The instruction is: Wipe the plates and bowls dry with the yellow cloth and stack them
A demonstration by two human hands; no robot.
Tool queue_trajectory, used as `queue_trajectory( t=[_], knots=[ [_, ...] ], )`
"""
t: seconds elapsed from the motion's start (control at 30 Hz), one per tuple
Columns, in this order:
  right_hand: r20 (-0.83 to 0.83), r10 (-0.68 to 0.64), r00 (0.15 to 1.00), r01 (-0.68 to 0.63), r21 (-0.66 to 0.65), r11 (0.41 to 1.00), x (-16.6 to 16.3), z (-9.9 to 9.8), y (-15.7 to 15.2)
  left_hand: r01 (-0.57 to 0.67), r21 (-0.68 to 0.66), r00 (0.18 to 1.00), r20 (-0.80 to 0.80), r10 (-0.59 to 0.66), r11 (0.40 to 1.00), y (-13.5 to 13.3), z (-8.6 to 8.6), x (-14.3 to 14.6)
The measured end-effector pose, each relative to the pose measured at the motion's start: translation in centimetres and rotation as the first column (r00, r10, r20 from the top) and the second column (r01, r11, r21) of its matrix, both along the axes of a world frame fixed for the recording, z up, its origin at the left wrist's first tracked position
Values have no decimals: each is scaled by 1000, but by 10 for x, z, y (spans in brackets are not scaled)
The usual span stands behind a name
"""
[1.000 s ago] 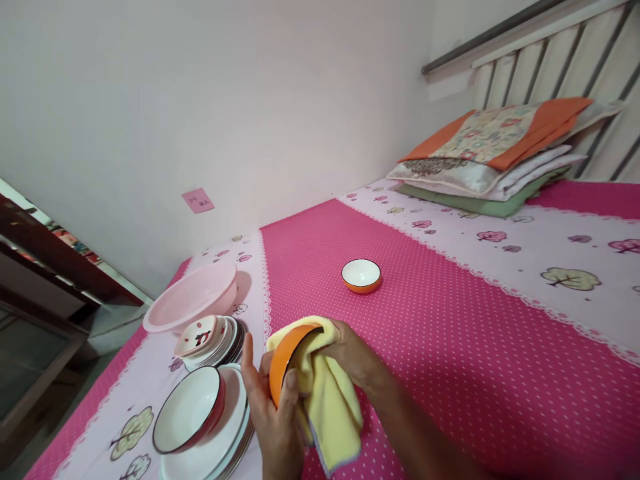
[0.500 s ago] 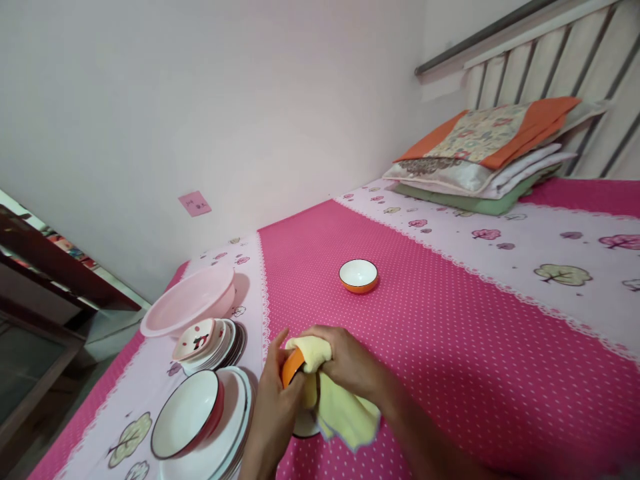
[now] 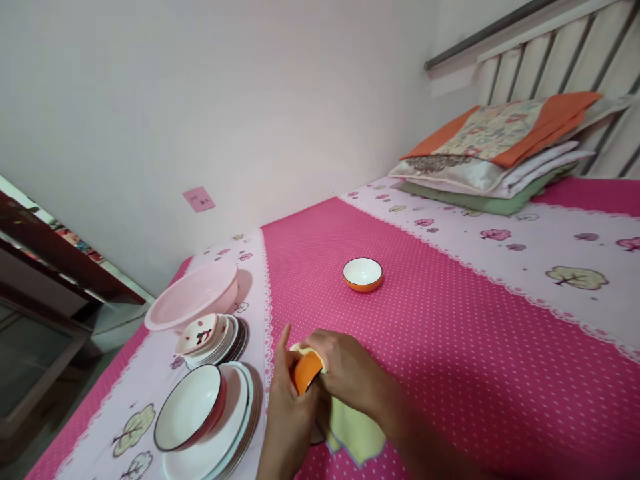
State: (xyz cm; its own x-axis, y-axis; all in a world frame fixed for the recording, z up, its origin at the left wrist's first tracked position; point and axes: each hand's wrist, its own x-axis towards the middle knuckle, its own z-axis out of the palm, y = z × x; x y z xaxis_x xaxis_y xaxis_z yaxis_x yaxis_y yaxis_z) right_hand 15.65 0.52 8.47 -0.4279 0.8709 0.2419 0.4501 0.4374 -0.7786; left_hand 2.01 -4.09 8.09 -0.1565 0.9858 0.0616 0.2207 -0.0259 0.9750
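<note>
An orange bowl is tilted between my two hands, low in the middle of the head view. My left hand grips its near left side, fingers closed and the index finger pointing up. Over its right rim my right hand is closed on a yellow cloth, pressing it against the bowl. The cloth's lower end hangs toward the bed. Part of another dark-rimmed dish shows beneath my hands, mostly hidden. Farther off, a second orange bowl with a white inside sits upright on the pink dotted bedspread.
To the left stand a white plate stack bearing a red bowl, a stack of small dishes, and a pink basin. Folded bedding and cushions lie at the back right by the headboard. A wall rises behind.
My right hand has shifted across the bowl with the cloth, so more orange surface shows and less cloth on top. The view has moved slightly.
</note>
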Motion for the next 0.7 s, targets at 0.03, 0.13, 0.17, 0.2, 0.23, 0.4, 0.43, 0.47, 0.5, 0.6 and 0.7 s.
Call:
queue_trajectory(
  t=[0.03,0.13,0.17,0.2,0.23,0.4,0.43,0.47,0.5,0.6,0.7],
  knots=[
    [-28,9,1000,-10,-20,1000,1,-1,1,-8,11,1000,0,8,1000,0,0,-1],
    [-135,17,991,-29,-89,996,4,-5,4,-35,32,999,-16,36,999,0,2,-4],
    [-180,16,984,-37,-115,993,5,-8,6,-46,45,999,-19,47,998,0,3,-5],
    [-233,17,972,-52,-145,988,5,-10,9,-57,59,998,-15,58,997,0,4,-6],
    [-290,18,957,-72,-178,981,6,-14,11,-68,70,998,-6,68,995,-1,5,-6],
    [-547,-43,836,-157,-314,936,2,-29,26,-129,120,986,117,115,984,-2,2,-10],
    [-592,-60,804,-171,-327,929,0,-31,28,-141,138,982,148,120,980,-2,2,-11],
    [-640,-76,764,-190,-336,923,-3,-33,30,-155,153,976,175,127,976,-2,2,-10],
    [-690,-94,718,-212,-346,914,-7,-35,30,-173,161,970,197,141,972,-3,2,-9],
    [-785,-155,600,-273,-383,882,-21,-40,26,-276,202,948,216,232,940,-3,6,-1],
    [-747,-185,639,-227,-412,882,-35,-44,20,-374,279,925,189,331,884,-5,8,8]
  ],
)
